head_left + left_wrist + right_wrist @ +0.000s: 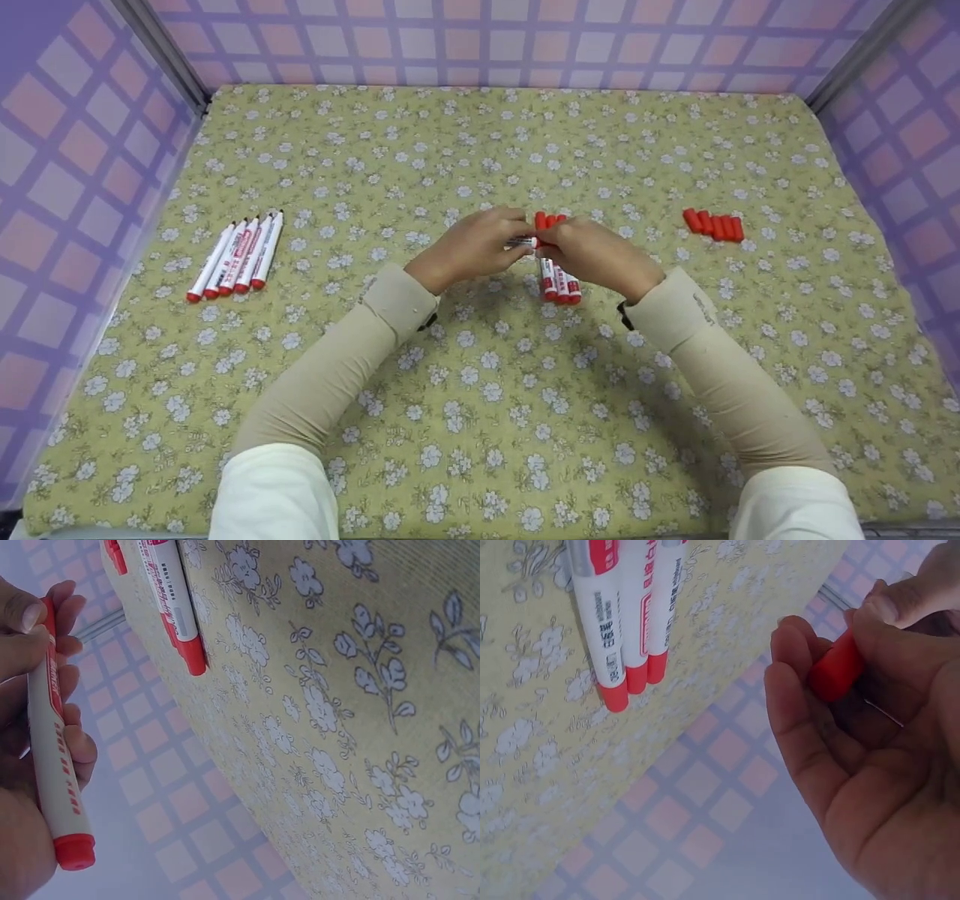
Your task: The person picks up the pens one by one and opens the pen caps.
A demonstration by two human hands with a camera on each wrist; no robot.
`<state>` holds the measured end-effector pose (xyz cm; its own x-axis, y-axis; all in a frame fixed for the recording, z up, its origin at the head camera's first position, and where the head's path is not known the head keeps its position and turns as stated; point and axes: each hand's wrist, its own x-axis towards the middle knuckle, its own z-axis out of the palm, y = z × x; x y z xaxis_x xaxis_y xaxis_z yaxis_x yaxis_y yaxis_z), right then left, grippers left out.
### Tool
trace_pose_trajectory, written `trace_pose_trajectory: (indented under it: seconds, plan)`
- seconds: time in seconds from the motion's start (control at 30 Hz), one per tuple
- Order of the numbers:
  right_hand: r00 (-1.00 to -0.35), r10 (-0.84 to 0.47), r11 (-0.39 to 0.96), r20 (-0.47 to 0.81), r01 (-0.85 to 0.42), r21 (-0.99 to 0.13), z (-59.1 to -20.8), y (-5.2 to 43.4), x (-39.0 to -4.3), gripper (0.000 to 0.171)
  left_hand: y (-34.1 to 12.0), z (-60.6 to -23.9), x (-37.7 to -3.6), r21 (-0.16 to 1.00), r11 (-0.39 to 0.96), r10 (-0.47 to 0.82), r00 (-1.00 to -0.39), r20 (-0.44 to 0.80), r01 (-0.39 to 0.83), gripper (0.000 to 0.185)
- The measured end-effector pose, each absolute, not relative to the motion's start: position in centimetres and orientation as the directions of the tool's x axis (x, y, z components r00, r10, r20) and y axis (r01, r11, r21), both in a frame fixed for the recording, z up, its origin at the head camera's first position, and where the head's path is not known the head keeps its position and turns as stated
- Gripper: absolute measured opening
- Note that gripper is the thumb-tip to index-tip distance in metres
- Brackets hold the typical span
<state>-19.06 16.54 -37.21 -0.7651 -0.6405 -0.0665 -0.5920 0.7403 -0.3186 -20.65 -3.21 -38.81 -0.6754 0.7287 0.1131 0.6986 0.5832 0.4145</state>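
Observation:
My left hand (474, 246) grips a white whiteboard marker (56, 754) with a red end plug, its fingers curled round the barrel. Thumb and fingers of my right hand (598, 251) pinch a red marker cap (836, 669) at the marker's other end, where both hands meet above the cloth. How far the cap sits on the tip is hidden by the fingers. Just below and behind the right hand lie three capped whiteboard markers (634, 622), side by side. In the head view that hand partly covers them.
Several uncapped markers (241, 259) lie in a row at the left, dark tips pointing away. At the right is a row of several loose red caps (716, 225). A floral cloth (450, 420) covers the table, and checked panels (480, 45) enclose its back and sides.

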Motion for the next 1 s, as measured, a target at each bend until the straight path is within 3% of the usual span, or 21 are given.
trace_pose_trajectory:
  seconds: [0.13, 0.37, 1.0]
  plan:
    - [-0.743, -0.669, 0.725, 0.008, -0.655, -0.214, -37.3, 16.5, -18.8, 0.016, -3.2, -39.2, -20.7, 0.424, 0.557, 0.733, -0.662, 0.153, 0.714, 0.028]
    - [-0.722, -0.687, 0.708, 0.084, -0.69, -0.15, -37.6, 16.5, -18.5, 0.015, -3.3, -39.4, -20.7, 0.458, 0.526, 0.733, -0.655, 0.182, 0.716, 0.025]
    - [-0.725, -0.676, 0.711, 0.13, -0.689, -0.143, -38.3, 16.7, -18.5, 0.01, -3.1, -39.4, -20.7, 0.516, 0.52, 0.725, -0.671, 0.154, 0.68, 0.027]
